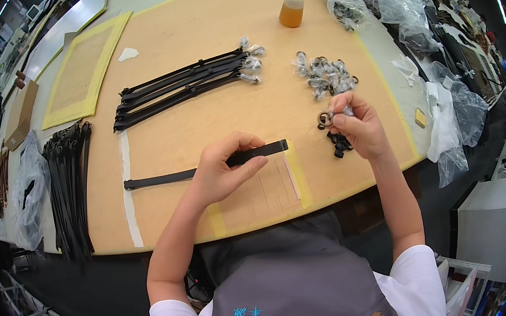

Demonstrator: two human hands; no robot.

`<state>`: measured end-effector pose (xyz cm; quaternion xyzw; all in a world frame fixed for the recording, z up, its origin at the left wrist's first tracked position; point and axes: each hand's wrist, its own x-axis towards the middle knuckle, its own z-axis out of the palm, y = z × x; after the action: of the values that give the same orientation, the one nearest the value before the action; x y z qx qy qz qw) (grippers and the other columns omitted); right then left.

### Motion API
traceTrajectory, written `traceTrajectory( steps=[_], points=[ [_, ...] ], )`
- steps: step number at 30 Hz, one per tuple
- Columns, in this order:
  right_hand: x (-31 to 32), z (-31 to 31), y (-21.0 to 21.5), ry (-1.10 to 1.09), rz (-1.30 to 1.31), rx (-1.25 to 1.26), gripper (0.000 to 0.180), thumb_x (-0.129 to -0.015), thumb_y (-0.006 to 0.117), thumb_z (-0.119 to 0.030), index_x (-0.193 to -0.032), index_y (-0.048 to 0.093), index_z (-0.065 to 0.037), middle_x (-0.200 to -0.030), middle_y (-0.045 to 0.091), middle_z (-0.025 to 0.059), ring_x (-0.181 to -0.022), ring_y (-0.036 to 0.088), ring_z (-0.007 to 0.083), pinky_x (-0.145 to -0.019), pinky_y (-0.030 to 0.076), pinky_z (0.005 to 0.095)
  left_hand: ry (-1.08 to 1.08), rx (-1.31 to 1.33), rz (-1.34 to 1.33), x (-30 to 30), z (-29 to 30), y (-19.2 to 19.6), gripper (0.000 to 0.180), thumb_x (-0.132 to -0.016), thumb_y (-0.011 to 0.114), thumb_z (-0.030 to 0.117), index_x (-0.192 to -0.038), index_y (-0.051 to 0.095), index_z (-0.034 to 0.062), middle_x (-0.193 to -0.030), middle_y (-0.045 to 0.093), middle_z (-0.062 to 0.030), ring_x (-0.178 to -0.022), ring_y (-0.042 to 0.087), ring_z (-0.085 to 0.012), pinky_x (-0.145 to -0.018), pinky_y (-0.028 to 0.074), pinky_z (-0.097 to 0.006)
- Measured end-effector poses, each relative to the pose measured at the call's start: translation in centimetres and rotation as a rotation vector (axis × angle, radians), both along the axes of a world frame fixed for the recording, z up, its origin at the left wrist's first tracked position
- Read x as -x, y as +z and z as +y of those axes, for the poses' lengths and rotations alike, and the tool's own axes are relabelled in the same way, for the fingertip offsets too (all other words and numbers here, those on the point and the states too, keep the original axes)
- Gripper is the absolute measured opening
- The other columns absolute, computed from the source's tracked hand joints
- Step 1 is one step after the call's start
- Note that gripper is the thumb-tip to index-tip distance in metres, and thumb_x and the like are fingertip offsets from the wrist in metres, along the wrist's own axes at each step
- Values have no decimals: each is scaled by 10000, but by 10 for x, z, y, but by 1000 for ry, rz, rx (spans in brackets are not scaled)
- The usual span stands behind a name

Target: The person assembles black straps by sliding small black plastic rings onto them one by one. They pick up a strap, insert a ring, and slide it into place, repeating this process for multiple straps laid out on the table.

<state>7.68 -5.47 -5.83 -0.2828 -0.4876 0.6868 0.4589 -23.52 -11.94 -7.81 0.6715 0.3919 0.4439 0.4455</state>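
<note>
Hands: left hand (225,172) pins flat black strap (204,168) | right hand (358,126) pinches metal ring (325,118)

Both hands (224,170) (357,126) curled, pinching.

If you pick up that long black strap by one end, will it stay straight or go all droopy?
Probably droopy. The black strap is long, thin and flat, like the strap bundle lying limp farther back. It looks light: the left hand pins it with fingertips alone. Being flat, it shouldn't roll.
</note>
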Motion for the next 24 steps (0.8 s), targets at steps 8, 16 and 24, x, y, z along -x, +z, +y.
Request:
traceTrajectory(
  steps=[8,16,24],
  points=[
    [74,-42,-13,67,328,63,215,-902,679,55,-1007,580,-105,-1056,604,41,-965,670,157,-832,550,270,5,73,-58,4,-6,19,228,-882,798,98,-1069,705,9,-907,704,-20,-784,621,-66,-651,491,-223],
    [85,-49,-31,203,448,339,169,-947,664,7,-1042,599,-117,-1097,640,46,-1015,644,140,-871,538,295,-10,-11,-3,2,-7,23,197,-854,794,65,-1026,711,15,-863,703,-22,-751,625,-73,-638,494,-229],
    [91,-52,-40,176,379,301,101,-983,679,-64,-1075,645,-89,-1321,650,140,-1209,630,217,-1055,505,395,58,81,7,2,-11,28,174,-816,783,40,-957,688,4,-832,706,-42,-715,650,-83,-629,514,-232]
  ],
)
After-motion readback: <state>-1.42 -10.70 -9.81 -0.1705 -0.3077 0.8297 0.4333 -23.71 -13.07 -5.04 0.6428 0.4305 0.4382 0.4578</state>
